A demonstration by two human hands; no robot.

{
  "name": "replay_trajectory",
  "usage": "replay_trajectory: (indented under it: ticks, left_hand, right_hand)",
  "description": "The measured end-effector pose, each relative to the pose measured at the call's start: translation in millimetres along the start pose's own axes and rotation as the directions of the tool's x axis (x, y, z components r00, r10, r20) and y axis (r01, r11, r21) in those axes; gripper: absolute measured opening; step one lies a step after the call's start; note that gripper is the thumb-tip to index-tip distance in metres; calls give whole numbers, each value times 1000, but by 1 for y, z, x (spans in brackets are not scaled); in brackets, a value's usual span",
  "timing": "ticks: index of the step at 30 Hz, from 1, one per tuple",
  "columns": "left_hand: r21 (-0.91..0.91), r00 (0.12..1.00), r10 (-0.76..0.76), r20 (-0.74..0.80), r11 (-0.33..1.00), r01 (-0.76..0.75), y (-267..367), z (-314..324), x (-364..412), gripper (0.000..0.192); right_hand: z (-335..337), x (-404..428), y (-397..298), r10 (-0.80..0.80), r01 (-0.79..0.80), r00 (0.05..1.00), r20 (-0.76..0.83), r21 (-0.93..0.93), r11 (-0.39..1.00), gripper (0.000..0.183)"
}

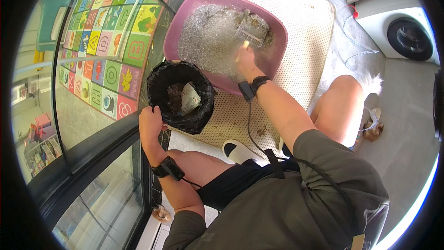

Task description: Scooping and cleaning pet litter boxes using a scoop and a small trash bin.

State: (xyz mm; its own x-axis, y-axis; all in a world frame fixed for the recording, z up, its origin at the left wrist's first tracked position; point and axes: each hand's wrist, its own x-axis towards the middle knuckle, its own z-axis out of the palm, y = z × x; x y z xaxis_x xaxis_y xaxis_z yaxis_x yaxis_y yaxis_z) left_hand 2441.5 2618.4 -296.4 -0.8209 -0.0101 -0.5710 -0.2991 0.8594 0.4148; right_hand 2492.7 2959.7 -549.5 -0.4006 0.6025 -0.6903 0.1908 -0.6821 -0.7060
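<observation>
A pink plastic litter box [225, 88] holds grey granular litter [204, 34], hazy with dust near the middle. My right hand [246, 59] is closed around the pale handle of a slotted litter scoop [252, 38], whose head rests in the litter at the right side of the box, with litter and clumps at it. My left hand [151, 119] grips the near left rim of a bin lined with a black plastic bag [196, 125]. Inside the bin lie brownish waste [175, 93] and a crumpled printed packet [190, 99]. The bin stands beside the box's near left corner.
A perforated beige mat [305, 41] lies beneath the box, with scattered crumbs. A black-framed glass door [104, 135] borders the left; an alphabet play mat [104, 34] shows behind it. White furry tail-like fluff [373, 83] is beside my right knee. A front-loading washing machine [409, 36] stands at upper right.
</observation>
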Motion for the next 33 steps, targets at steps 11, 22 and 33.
replay_trajectory:
  ticks: [11,22,33]
  left_hand:
    - [45,999,24,-21,999,-23,5,1,-3,36]
    - [27,1000,20,-13,999,-20,1,1,-6,36]
    - [1,1000,8,18,1000,-8,-4,-1,-10,36]
  right_hand:
    - [-9,16,15,-13,9,999,48,77,997,27]
    - [4,5,6,34,-32,999,-12,173,984,17]
    - [6,-14,-1,-29,36,995,-91,78,996,42]
